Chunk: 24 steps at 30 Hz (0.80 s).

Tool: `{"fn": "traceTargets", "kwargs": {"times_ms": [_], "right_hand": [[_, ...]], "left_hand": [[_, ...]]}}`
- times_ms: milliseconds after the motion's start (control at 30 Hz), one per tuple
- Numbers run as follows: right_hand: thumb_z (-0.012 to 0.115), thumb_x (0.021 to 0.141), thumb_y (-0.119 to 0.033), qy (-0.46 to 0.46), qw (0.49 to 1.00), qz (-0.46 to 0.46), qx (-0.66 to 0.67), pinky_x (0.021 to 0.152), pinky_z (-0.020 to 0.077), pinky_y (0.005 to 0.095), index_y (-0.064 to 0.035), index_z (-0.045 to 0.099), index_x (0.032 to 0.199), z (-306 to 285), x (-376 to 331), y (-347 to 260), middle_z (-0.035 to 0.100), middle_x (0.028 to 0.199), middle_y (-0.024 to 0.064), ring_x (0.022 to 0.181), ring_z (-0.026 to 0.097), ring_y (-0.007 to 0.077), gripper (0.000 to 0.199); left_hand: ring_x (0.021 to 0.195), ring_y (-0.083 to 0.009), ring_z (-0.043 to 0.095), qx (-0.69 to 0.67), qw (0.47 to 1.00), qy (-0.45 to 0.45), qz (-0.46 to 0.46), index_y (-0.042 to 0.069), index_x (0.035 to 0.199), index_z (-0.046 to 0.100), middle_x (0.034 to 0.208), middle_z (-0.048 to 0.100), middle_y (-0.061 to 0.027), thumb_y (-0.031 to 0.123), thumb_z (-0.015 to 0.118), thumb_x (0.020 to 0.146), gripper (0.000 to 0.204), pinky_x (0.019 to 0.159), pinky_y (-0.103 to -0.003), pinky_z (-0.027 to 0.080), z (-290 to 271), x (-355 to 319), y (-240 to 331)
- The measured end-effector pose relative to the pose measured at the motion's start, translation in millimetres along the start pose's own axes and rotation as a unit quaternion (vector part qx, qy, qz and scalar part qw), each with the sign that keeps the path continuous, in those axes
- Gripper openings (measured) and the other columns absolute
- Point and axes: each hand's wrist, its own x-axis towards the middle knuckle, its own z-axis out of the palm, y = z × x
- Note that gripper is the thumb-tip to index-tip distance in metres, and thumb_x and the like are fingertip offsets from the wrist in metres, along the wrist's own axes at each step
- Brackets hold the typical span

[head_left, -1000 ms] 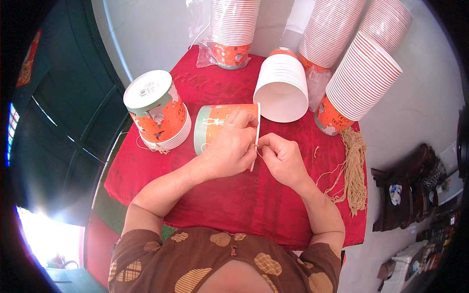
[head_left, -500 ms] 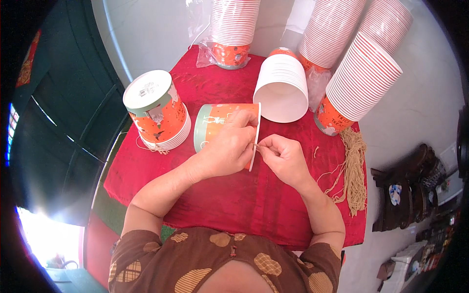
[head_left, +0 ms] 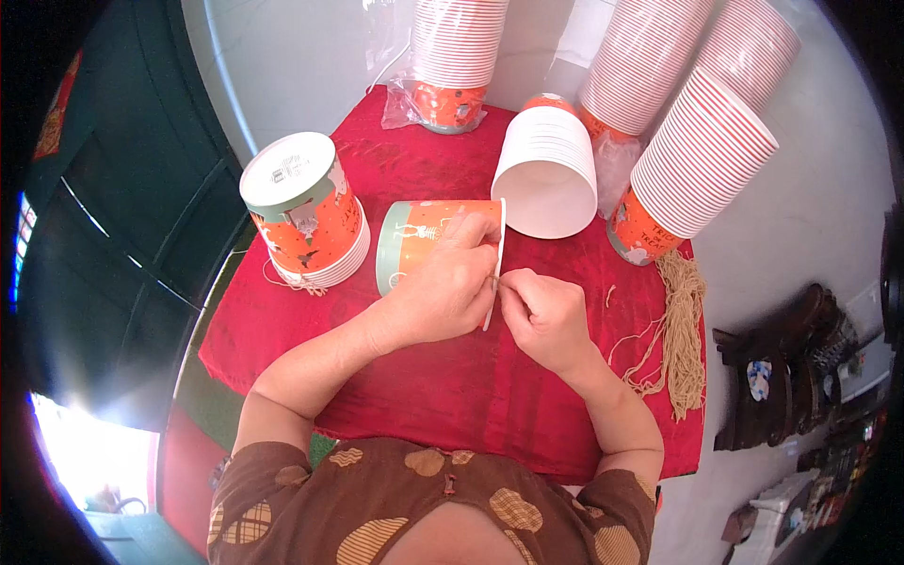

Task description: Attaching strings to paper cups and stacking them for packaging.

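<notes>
An orange and green paper bucket [head_left: 403, 231] lies on its side at the middle of the table, its white rim turned to the right. My left hand [head_left: 450, 282] lies across it, fingers bent over the rim and closed on it. Just right of that rim my right hand [head_left: 549, 311] is closed, thumb and forefinger pinching a thin tan string [head_left: 496, 281] that runs toward my left fingertips. Whether a hole or knot is at the rim is hidden by my fingers.
Upside-down nested buckets [head_left: 306, 212] stand at the left with string at their rims. A white-mouthed stack [head_left: 544, 179] lies behind my hands. Tall bucket stacks [head_left: 702, 155] rise at the back and right. A bundle of tan strings [head_left: 683, 348] hangs over the red cloth's [head_left: 424, 395] right side.
My right hand has turned slightly and its fingers have curled tighter at the string. My left hand and the bucket keep nearly the same place; the whole view has shifted a little.
</notes>
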Motion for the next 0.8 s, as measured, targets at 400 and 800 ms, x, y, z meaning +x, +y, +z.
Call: {"fn": "traceTargets", "kwargs": {"times_ms": [400, 800], "right_hand": [[0.061, 0.093, -0.010, -0.034, 0.969, 0.186, 0.160, 0.051, 0.0456, 0.0337, 0.0008, 0.063, 0.087, -5.8, 0.7, 4.1, 0.064, 0.068, 0.0141, 0.055, 0.062, 0.0231, 0.012], [0.065, 0.088, -0.005, -0.041, 0.955, 0.185, 0.228, 0.053, 0.0416, 0.0257, 0.0030, 0.067, 0.093, -4.5, -0.1, 9.3, 0.065, 0.078, 0.0049, 0.063, 0.052, 0.0043, 0.010]], "left_hand": [[0.104, -0.0354, 0.056, -0.051, 0.998, 0.039, -0.001, -0.005, 0.077, 0.050, 0.114, 0.053, -0.0233, -0.007, 0.057, 0.078, 0.007, 0.087, -0.039, 0.048, 1.7, 0.6, -2.4], [0.106, -0.0345, 0.056, -0.051, 0.998, 0.025, 0.001, -0.005, 0.077, 0.051, 0.114, 0.053, -0.0228, -0.007, 0.056, 0.078, 0.006, 0.089, -0.040, 0.047, -2.3, 2.0, -1.8]]}}
